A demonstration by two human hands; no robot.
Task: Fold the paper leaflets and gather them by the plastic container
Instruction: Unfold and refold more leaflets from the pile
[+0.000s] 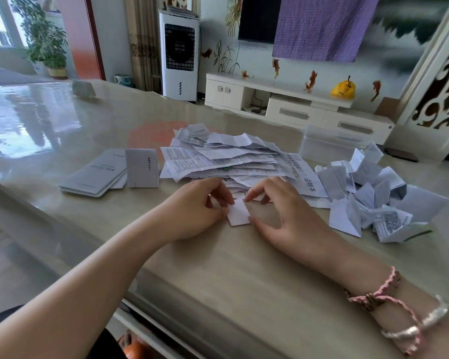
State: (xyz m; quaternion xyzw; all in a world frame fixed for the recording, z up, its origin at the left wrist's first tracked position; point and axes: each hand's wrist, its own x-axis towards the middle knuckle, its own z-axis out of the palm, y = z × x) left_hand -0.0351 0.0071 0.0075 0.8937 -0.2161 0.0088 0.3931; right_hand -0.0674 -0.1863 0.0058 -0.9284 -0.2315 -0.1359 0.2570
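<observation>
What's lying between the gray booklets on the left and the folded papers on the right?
The pile of unfolded leaflets, with both hands working a small folded leaflet before it, in the head view.

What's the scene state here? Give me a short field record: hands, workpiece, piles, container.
left hand: pinches the small folded leaflet
right hand: fingertips on the same leaflet
workpiece: small folded leaflet, on the table between both hands
unfolded pile: flat printed sheets, behind the hands
folded pile: right side, in front of the plastic container
plastic container: clear, far right
booklets: left of the unfolded pile
</observation>
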